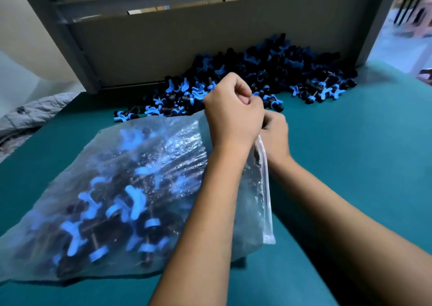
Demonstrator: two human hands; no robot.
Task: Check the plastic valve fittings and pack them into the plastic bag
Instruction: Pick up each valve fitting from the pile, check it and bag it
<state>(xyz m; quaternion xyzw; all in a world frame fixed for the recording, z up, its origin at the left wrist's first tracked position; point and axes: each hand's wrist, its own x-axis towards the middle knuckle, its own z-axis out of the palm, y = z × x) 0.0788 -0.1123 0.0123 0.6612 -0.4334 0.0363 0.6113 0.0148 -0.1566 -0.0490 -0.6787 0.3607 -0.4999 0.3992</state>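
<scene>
A clear plastic bag (pixel 131 177) lies on the green table, part filled with black and blue plastic valve fittings (pixel 131 202). Its mouth, with a white strip (pixel 265 188), faces right. A large loose pile of the same fittings (pixel 264 74) sits against the grey back panel. My left hand (pixel 231 111) is curled in a fist at the bag's upper corner and grips the bag's edge there. Just behind it, my right hand (pixel 277 133) is curled at the bag's mouth, blurred, with a small dark fitting showing at its fingers. Most of its fingers are hidden by my left hand.
A grey metal frame with a cardboard-coloured back panel (pixel 210 41) closes off the far side of the table (pixel 362 165). A grey quilted cloth (pixel 30 113) lies off the table's left edge. Green table surface stretches to the right of my arms.
</scene>
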